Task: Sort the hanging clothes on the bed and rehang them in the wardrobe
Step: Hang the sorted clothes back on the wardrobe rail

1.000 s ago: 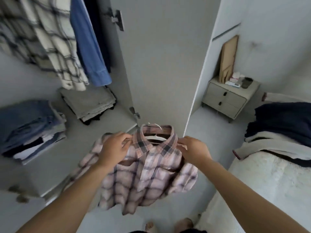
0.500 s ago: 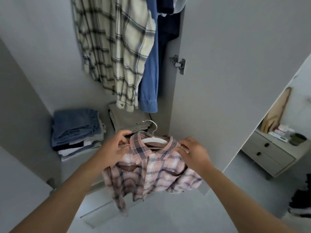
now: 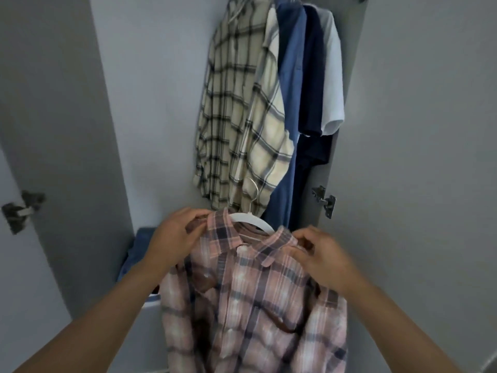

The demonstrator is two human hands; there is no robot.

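door hinge [image 3: 324,200]: metal, on right wardrobe door, near the hanging clothes
second hinge [image 3: 21,210]: metal, left door, blurred
folded jeans [image 3: 135,251]: blue stack, low left, partly hidden

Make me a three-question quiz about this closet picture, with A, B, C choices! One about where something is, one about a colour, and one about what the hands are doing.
1. Where is the blue shirt?
A. Left of the cream checked shirt
B. Between the cream checked shirt and the navy shirt
C. On the floor

2. What colour is the held shirt?
A. Pink plaid
B. Green
C. Plain yellow

3. What are the hands doing?
A. Hanging empty
B. Gripping the held shirt's shoulders
C. Pushing the door

Answers: B, it hangs between those two. A, pink with dark stripes. B, the left hand and right hand each hold a shoulder beside the hanger.
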